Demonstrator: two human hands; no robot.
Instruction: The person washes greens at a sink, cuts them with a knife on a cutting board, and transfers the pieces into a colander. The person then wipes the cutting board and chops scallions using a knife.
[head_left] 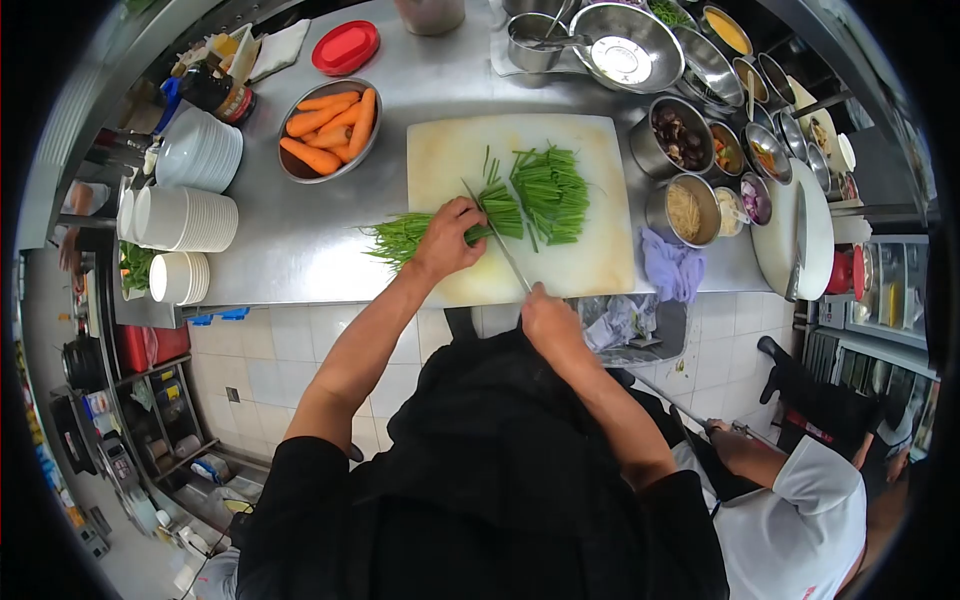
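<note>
My left hand (452,238) presses closed fingers down on a bundle of long green chives (400,238), whose uncut ends reach past the left edge of the white cutting board (440,150). Gripped by its handle, a knife (512,264) is in my right hand (550,318) at the board's front edge. Its blade runs up and left, close beside my left fingers, across the chives. To the right of the blade lies a pile of cut chive lengths (552,195), with a few loose pieces around it.
A metal bowl of carrots (330,130) and stacked white bowls (187,218) stand left. Metal pots, including one with mushrooms (680,135), crowd the right, near a purple cloth (672,265). A bin (640,335) sits below the front edge. Another person in a white shirt (800,510) is behind right.
</note>
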